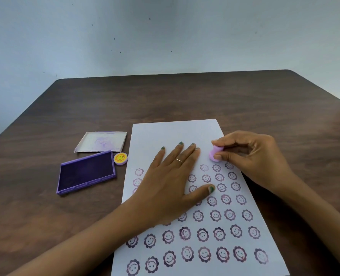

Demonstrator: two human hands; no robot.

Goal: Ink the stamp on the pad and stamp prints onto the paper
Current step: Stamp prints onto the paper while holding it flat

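Stamp held at the paper's right side, with rows of flower-face prints below.

A dark brown table carries a white paper at centre-right, its near two-thirds covered in purple smiling-flower prints. The left hand lies flat on the sheet, fingers spread, a ring on one. The right hand pinches a small lilac stamp between thumb and fingertips, at the paper just beyond the farthest row; contact cannot be told. Left of the paper sits the open purple ink pad, its clear lid just beyond, and a small yellow smiley cap between pad and paper.
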